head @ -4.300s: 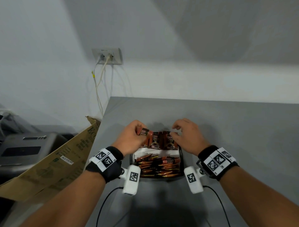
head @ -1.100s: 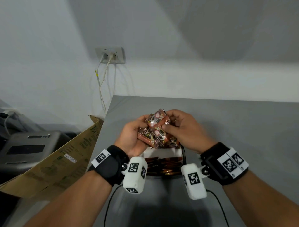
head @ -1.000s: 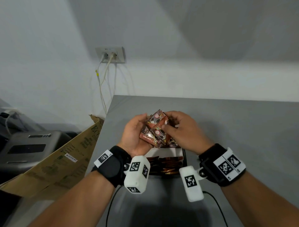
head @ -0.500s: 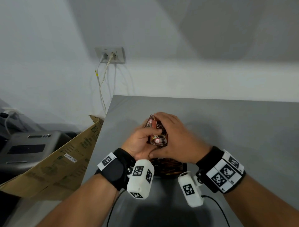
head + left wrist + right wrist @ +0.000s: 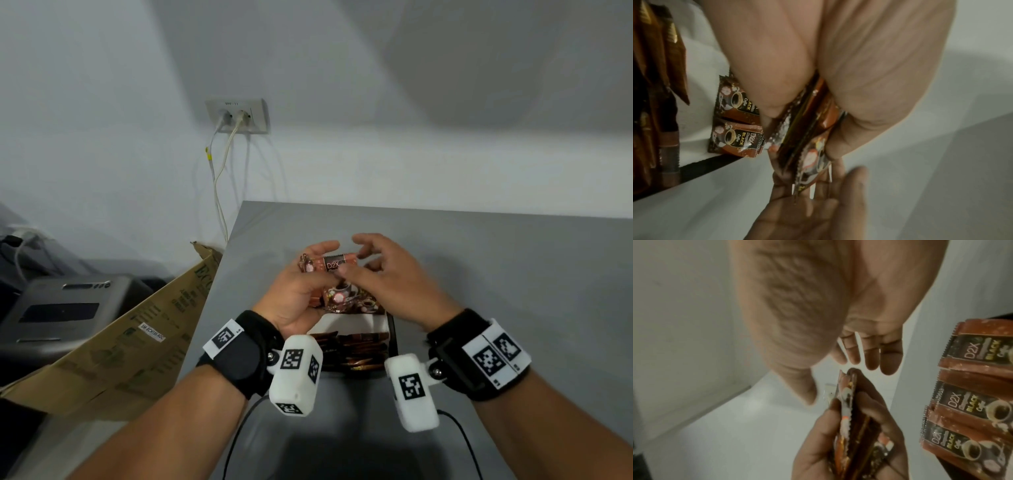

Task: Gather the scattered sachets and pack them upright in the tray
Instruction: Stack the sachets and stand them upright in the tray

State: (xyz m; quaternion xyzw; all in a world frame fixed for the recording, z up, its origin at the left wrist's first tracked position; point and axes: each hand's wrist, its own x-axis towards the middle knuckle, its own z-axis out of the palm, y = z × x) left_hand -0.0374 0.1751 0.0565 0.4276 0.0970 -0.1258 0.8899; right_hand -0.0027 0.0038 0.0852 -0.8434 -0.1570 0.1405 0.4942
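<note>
My left hand [image 5: 294, 291] squeezes stack of sachets [image 5: 329, 265], thumb one side, fingers other, held above far end of tray [image 5: 392, 337]. My right hand [image 5: 387, 277] loose, fingers spread, holds nothing, just beside stack.

Might go wrong: stack slippery, could fan out and drop if squeeze gets weak. Could knock over sachets already in tray [image 5: 970, 402].

Head view: whole table [image 5: 479, 260], both hands. Left wrist view: stack edge-on, several packs. Right wrist view: empty right palm.
</note>
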